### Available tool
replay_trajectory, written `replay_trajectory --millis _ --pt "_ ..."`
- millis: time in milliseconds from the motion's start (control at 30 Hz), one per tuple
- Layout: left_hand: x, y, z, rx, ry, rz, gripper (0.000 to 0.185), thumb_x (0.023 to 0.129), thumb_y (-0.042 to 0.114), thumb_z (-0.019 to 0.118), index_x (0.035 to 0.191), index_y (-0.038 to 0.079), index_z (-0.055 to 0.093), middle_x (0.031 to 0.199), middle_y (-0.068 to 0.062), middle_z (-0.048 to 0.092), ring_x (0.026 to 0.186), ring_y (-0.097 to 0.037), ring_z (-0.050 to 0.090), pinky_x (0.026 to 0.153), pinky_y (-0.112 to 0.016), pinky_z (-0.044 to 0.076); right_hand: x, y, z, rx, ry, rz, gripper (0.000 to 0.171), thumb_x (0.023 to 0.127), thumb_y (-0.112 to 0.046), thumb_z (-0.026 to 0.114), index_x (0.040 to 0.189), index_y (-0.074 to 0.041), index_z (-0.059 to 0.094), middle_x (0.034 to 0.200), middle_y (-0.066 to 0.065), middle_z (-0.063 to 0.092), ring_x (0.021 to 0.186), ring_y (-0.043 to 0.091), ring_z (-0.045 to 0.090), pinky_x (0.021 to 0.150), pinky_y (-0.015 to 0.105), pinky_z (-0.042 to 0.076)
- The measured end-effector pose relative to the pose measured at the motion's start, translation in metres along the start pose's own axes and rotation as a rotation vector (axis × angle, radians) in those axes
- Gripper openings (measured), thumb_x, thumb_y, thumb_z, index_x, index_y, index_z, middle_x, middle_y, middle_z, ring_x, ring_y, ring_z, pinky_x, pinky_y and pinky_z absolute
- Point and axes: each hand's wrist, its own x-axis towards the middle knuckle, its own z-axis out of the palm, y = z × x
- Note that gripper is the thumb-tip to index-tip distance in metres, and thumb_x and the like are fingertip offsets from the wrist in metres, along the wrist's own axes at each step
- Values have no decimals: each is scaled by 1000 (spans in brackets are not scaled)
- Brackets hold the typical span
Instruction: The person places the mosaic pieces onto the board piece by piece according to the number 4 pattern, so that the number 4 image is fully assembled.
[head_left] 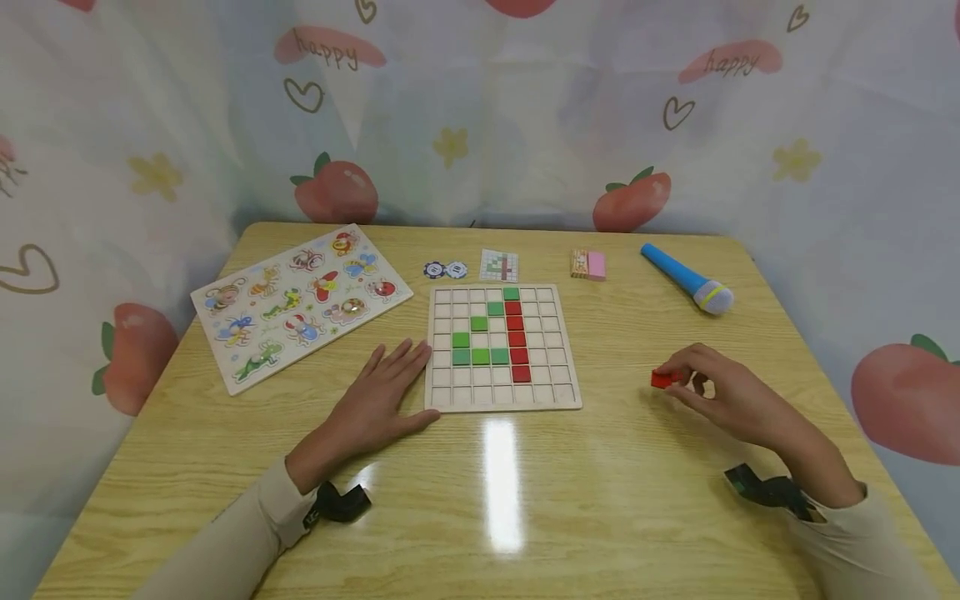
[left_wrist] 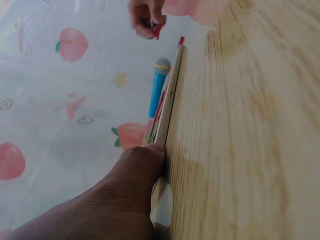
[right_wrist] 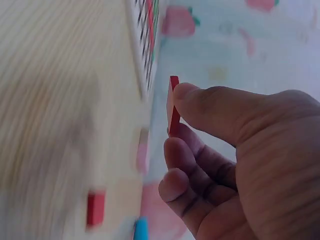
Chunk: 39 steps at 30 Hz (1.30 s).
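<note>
The word "happy" is showing twice on the backdrop curtain (head_left: 480, 125) hanging behind the wooden table (head_left: 480, 500), written across two pink patches, one toward each upper corner; nothing else is reading clearly.

A right hand (right_wrist: 240, 165) pinches a thin red tile (right_wrist: 173, 106) between thumb and fingers above the wooden worktop (right_wrist: 55, 100); a second red block (right_wrist: 95, 208) lies blurred below, near the gridded board (right_wrist: 145, 45).

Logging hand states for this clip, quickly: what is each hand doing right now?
Left hand: open, flat on the table, fingers against the grid board edge.
Right hand: pinching a red tile between thumb and fingers.
</note>
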Motion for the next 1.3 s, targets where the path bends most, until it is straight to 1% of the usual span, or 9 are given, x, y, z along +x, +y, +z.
replay_trajectory --millis 167,300,400,567,700,933,1033,1133,1300 --pt "1 -1 2 8 7 3 101 95 67 68 171 18 25 179 1 24 169 -27 18 140 -54 5 36 -33 23 33 -103 -48 34 91 2 80 118 -17 72 108 -7 63 81 -5 49 61 17 48" --pt "1 -1 4 1 3 4 101 95 68 68 172 19 24 179 2 24 169 -26 17 140 -53 4 61 -55 47 70 -195 -56 22 97 -8 77 117 -17 73 114 -7 63 85 -2 52 66 18 51" --pt "1 0 3 0 -1 5 101 95 67 68 172 19 23 180 2 23 169 -26 16 141 -53 4 78 -67 61 88 -230 -78 17 99 -13 77 115 -18 74 117 -7 63 88 1 55 70 19 54" --pt "2 3 -1 7 0 13 101 95 66 68 172 17 24 179 1 23 169 -27 16 141 -53 3 98 -76 81 89 -266 -119 13 100 -17 76 113 -18 72 118 -6 63 91 5 58 77 21 57" --pt "5 4 -2 17 -2 12 101 95 67 68 171 16 24 179 0 24 169 -27 17 140 -54 4 106 -79 89 75 -287 -135 12 100 -17 76 111 -17 72 117 -5 63 92 7 58 78 21 57" --pt "5 2 -3 35 0 8 101 95 67 67 171 16 24 179 0 24 169 -26 17 141 -53 4 109 -81 94 61 -282 -152 14 99 -14 77 112 -14 72 115 -2 64 93 7 59 77 21 59" --pt "4 1 -3 33 -3 6 101 95 67 68 171 16 24 179 0 24 169 -26 17 141 -53 4 109 -82 95 47 -283 -162 12 100 -14 76 111 -15 73 115 -4 64 98 7 61 82 23 61" --pt "3 1 -2 26 -9 4 101 95 67 68 172 17 24 180 1 23 169 -26 16 141 -53 4 109 -82 96 22 -275 -193 11 100 -14 76 110 -16 74 116 -4 65 105 9 62 89 27 62" --pt "1 0 -1 24 -8 -1 101 95 67 67 172 17 24 180 1 23 169 -27 16 140 -54 4 103 -74 95 24 -245 -239 16 100 -10 75 115 -16 76 122 -2 65 116 12 61 97 32 62"
